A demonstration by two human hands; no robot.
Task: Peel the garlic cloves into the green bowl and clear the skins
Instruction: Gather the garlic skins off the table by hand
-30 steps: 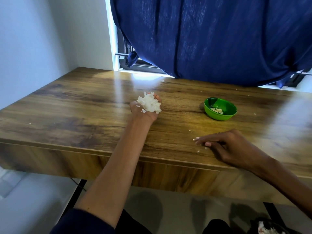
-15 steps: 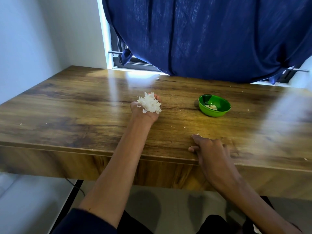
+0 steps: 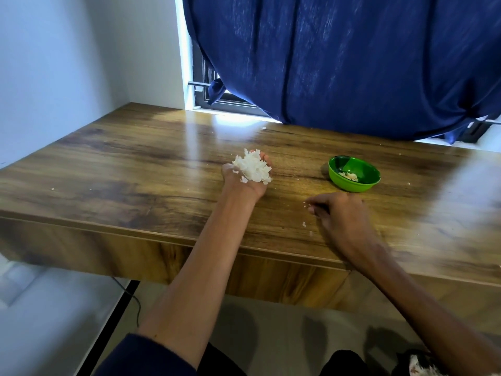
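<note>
**Garlic skins heaped in the left palm, right hand at the table's near edge**

The left hand [image 3: 248, 183] lies palm-up on the table near the middle of the frame, its fingers cupped loosely upward around a heap of white, papery garlic skins [image 3: 253, 167]. The heap is flaky and ragged, piled above the palm, with a couple of loose flakes at its lower edge on the heel of the hand. The right hand [image 3: 341, 215] rests knuckles-up on the table, lower and to the right of the left one; it is blurred, its fingers curled in toward the thumb at the fingertips [image 3: 311, 208]. Whether they pinch a scrap I cannot tell.

A few small white skin flakes [image 3: 304, 224] lie on the wood just below and left of those fingertips.

Just above the right hand, apart from it, stands the small round green plastic bowl [image 3: 364, 173]. Inside, on its bottom, sit a few pale cream peeled garlic cloves [image 3: 349, 176].

All of this rests on a brown wood-grain table [image 3: 135, 172] with a thick front edge, dotted here and there with tiny white specks. Across the upper right of the frame hangs a dark blue curtain [image 3: 339, 63], and a dark window frame [image 3: 206, 85] shows at its left edge beside a pale wall [image 3: 54, 63].
</note>
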